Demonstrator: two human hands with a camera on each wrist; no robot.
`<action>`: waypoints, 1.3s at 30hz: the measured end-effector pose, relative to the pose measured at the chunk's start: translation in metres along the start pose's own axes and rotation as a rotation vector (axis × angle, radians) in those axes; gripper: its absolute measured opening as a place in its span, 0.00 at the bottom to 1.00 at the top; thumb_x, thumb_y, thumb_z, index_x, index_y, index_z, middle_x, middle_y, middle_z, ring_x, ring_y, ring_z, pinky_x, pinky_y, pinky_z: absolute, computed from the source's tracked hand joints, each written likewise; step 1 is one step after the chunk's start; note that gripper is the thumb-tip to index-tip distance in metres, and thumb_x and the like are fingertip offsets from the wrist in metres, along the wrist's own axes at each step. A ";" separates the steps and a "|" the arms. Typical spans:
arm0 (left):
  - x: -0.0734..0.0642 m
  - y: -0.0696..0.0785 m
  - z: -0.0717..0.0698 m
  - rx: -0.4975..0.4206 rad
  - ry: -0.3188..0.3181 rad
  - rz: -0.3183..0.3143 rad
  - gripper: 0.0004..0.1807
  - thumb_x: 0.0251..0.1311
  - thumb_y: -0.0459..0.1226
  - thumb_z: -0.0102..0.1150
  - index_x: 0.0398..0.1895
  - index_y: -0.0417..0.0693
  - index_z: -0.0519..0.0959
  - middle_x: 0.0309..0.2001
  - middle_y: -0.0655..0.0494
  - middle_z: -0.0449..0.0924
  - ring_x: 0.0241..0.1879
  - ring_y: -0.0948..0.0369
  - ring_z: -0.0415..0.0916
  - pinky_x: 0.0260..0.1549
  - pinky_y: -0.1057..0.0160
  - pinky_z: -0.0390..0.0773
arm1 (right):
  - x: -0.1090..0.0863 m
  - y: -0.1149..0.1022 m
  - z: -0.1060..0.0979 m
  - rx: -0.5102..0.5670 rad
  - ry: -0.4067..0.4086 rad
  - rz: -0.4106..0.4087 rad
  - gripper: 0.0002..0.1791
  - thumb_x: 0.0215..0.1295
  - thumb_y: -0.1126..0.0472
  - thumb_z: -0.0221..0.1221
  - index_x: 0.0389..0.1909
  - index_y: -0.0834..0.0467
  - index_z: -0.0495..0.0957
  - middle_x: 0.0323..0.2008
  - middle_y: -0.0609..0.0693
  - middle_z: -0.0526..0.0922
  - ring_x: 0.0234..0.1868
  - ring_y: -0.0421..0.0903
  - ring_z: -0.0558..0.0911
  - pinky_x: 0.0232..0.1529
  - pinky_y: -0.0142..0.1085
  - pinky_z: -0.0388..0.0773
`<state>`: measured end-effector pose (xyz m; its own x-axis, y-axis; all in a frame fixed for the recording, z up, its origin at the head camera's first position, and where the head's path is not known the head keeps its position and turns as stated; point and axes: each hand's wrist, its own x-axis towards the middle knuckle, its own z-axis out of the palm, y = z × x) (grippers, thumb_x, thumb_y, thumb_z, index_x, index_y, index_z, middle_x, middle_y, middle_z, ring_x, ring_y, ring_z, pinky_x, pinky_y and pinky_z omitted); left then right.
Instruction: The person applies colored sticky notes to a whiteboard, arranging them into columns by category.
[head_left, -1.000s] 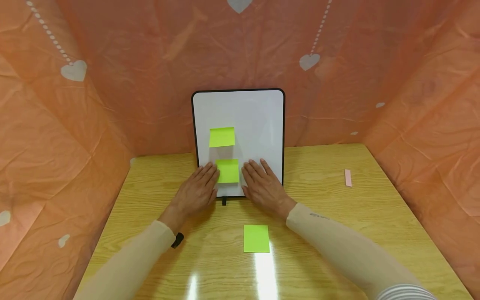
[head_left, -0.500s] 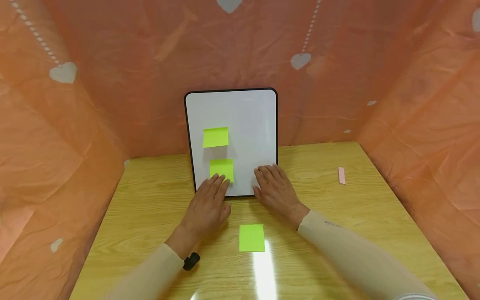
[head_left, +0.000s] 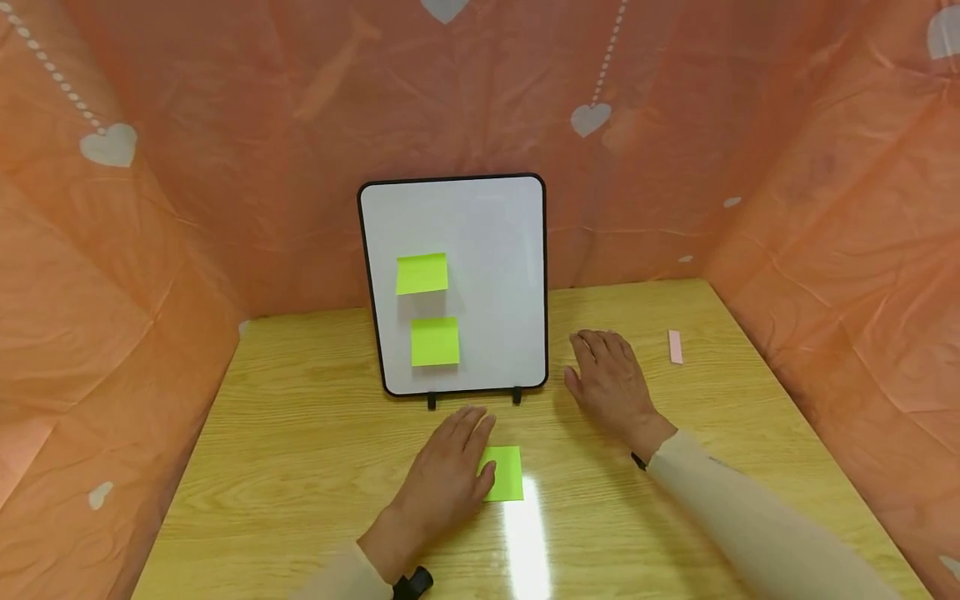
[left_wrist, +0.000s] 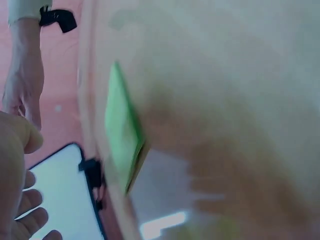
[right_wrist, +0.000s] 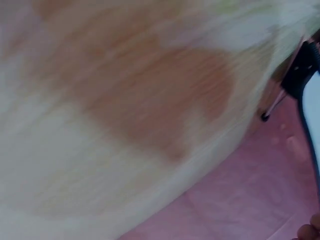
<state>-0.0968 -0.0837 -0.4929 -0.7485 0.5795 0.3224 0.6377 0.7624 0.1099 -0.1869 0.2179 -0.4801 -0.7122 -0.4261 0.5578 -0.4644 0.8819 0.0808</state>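
Over the table [head_left: 300,450], left hand [head_left: 444,477] with fingers loosely straight, holding nothing, right by the green paper square [head_left: 509,473] (lying flat there, partly hidden by the hand in the head view). Beside the standing whiteboard [head_left: 491,275], right hand [head_left: 611,385] with fingers slightly bent, holding nothing. On the whiteboard, two green notes [head_left: 422,275].

Green pad [head_left: 509,473] partly hidden at its nine o'clock by your left hand [head_left: 444,479], your right fingers [right_wrist: 306,232] cropped at four o'clock in the right-wrist view, worktop [right_wrist: 60,165] blurred there
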 end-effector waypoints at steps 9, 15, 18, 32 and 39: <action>-0.023 0.023 0.020 0.042 -0.168 0.060 0.32 0.75 0.50 0.57 0.75 0.42 0.71 0.74 0.46 0.72 0.76 0.50 0.68 0.76 0.54 0.70 | -0.023 0.036 0.001 0.008 -0.042 0.120 0.29 0.73 0.56 0.63 0.66 0.71 0.74 0.61 0.67 0.79 0.62 0.67 0.76 0.69 0.60 0.72; -0.032 0.032 0.024 0.059 -0.260 0.093 0.32 0.79 0.54 0.50 0.77 0.44 0.70 0.75 0.47 0.71 0.76 0.51 0.67 0.75 0.51 0.71 | -0.034 0.059 0.002 -0.023 -0.129 0.212 0.29 0.72 0.57 0.63 0.65 0.73 0.73 0.61 0.69 0.78 0.63 0.68 0.76 0.69 0.61 0.71; -0.033 0.032 0.023 0.069 -0.300 0.088 0.32 0.81 0.56 0.47 0.78 0.47 0.70 0.76 0.48 0.70 0.78 0.51 0.65 0.76 0.50 0.70 | -0.039 0.071 0.001 -0.023 -0.190 0.257 0.29 0.73 0.58 0.62 0.65 0.75 0.71 0.62 0.71 0.77 0.65 0.69 0.75 0.71 0.62 0.70; -0.054 0.010 0.014 -0.038 -0.377 -0.006 0.33 0.80 0.55 0.48 0.79 0.49 0.68 0.80 0.49 0.65 0.81 0.49 0.60 0.78 0.46 0.65 | -0.061 0.114 -0.004 -0.006 -0.538 0.392 0.35 0.79 0.56 0.50 0.72 0.81 0.59 0.69 0.78 0.67 0.71 0.74 0.67 0.74 0.67 0.63; -0.066 -0.007 0.009 -0.081 -0.364 -0.036 0.32 0.81 0.54 0.49 0.79 0.48 0.69 0.79 0.49 0.66 0.81 0.49 0.59 0.79 0.46 0.63 | -0.065 0.118 -0.003 0.049 -0.566 0.405 0.27 0.81 0.56 0.47 0.62 0.79 0.67 0.62 0.76 0.74 0.67 0.74 0.71 0.69 0.69 0.67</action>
<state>-0.0536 -0.1247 -0.5235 -0.7772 0.6282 -0.0372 0.6111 0.7675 0.1936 -0.1937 0.3501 -0.5047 -0.9930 -0.1170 0.0189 -0.1182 0.9891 -0.0876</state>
